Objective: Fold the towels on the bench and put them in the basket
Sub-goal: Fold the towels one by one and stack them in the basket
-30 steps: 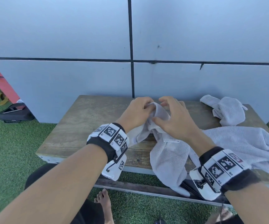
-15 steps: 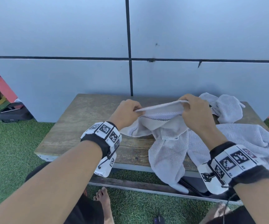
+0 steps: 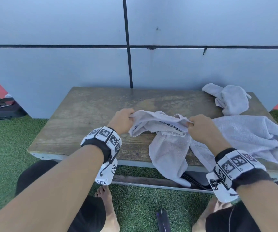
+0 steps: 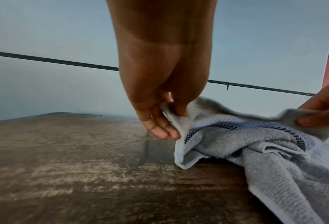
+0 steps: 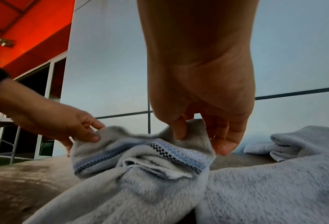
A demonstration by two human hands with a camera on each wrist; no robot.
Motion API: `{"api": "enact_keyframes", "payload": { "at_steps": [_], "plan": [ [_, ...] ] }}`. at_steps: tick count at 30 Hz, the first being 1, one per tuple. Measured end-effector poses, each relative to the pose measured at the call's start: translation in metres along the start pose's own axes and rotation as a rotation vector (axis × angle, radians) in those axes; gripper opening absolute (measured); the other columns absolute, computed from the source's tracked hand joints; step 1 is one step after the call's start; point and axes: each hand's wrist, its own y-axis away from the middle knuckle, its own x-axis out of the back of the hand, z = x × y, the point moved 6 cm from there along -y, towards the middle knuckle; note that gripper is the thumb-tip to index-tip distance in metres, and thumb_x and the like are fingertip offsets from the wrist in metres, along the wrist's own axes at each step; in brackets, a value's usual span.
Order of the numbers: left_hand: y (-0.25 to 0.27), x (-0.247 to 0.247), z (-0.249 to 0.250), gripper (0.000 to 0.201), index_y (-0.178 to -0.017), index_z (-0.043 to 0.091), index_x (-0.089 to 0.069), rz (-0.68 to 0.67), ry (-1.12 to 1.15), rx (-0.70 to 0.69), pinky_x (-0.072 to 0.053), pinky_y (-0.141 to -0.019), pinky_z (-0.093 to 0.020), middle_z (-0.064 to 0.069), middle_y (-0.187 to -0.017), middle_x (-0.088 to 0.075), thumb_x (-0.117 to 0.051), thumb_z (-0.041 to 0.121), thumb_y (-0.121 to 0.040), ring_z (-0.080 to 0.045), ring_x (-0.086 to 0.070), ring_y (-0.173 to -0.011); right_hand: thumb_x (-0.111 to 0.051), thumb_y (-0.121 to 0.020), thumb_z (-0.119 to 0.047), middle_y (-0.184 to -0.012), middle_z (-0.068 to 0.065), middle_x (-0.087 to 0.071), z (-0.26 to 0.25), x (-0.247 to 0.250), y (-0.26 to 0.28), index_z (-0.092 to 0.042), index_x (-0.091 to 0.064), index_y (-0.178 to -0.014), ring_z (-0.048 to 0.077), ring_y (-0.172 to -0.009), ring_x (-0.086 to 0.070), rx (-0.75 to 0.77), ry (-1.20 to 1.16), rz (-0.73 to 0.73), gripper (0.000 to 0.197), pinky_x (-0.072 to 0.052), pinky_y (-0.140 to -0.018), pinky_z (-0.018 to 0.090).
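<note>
A worn wooden bench (image 3: 88, 114) stands on green artificial turf (image 3: 6, 148) against a pale grey panelled wall (image 3: 68, 64); left of the bench a black bag (image 3: 4, 109) lies at the wall's foot. Over the bench's middle the left hand (image 3: 121, 120) pinches one corner of a checker-banded towel (image 3: 166, 148) between thumb and fingers, and the right hand (image 3: 201, 129) pinches the other corner the same way. The towel's free end hangs over the bench's front edge. A larger towel (image 3: 252, 136) lies on the bench's right end, a crumpled small towel (image 3: 232, 99) behind it. Compared with half a second ago, both hands are lower, the hem sagging between them.
</note>
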Motion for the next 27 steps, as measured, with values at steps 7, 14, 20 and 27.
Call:
{"api": "enact_keyframes", "payload": {
  "at_steps": [7,14,20,27],
  "plan": [
    [-0.006,-0.031,0.028,0.045,-0.056,0.016,-0.041,-0.181,-0.103,-0.128,-0.038,-0.062,-0.031,-0.006,-0.070,-0.049,-0.062,0.023,-0.095,-0.025,-0.049,-0.070,-0.048,-0.100,-0.029,-0.079,0.003,-0.052,-0.025,-0.046,0.004,-0.027,-0.041,-0.067,0.028,-0.079,-0.056,0.122,-0.012,-0.242,0.034,-0.046,-0.070,0.036],
    [-0.009,-0.056,0.012,0.035,-0.058,0.018,-0.054,-0.341,-0.047,-0.137,-0.050,-0.091,-0.050,-0.017,-0.113,-0.058,-0.074,0.038,-0.079,-0.033,-0.056,-0.097,-0.059,-0.098,-0.014,-0.075,-0.007,-0.042,-0.040,-0.058,0.004,-0.023,-0.035,-0.055,0.007,-0.071,-0.042,0.334,-0.216,-0.243,0.050,-0.033,-0.064,0.019],
    [-0.021,-0.062,0.019,0.053,-0.046,0.023,-0.037,-0.368,-0.019,-0.275,-0.041,-0.069,-0.022,-0.001,-0.069,-0.050,-0.076,0.024,-0.082,-0.005,-0.045,-0.068,-0.052,-0.093,-0.001,-0.072,-0.004,-0.040,-0.057,-0.075,-0.011,-0.019,-0.033,-0.055,0.009,-0.064,-0.038,0.375,-0.219,-0.207,0.047,-0.029,-0.058,0.022],
    [-0.073,0.008,0.048,0.045,-0.048,0.004,-0.042,-0.018,0.081,-0.305,-0.029,-0.049,-0.012,0.003,-0.050,-0.035,-0.074,0.009,-0.078,-0.008,-0.036,-0.052,-0.052,-0.090,0.004,-0.069,-0.003,-0.044,-0.098,-0.011,-0.075,-0.019,-0.043,-0.056,0.009,-0.062,-0.043,0.394,-0.398,-0.071,0.043,-0.030,-0.056,0.019]
  ]
}}
